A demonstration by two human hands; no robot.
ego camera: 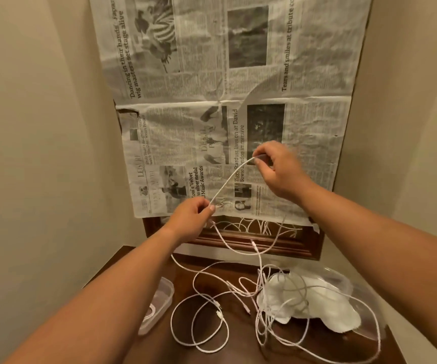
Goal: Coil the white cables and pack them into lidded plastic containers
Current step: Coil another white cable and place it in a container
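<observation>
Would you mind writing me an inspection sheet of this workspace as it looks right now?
Surface: dark wooden table set in a corner, partly covered by cables.
Job's things: clear plastic container at the left edge with a coiled cable inside, no lid on it.
Clutter: crumpled white plastic bag on the right.
Hands: left hand and right hand each pinch one white cable, held stretched between them above the table.
Cables: loose white cables tangled across the table, some trailing over the bag.
Surroundings: newspaper covering a wood-framed panel behind; plain cream walls on both sides.
</observation>
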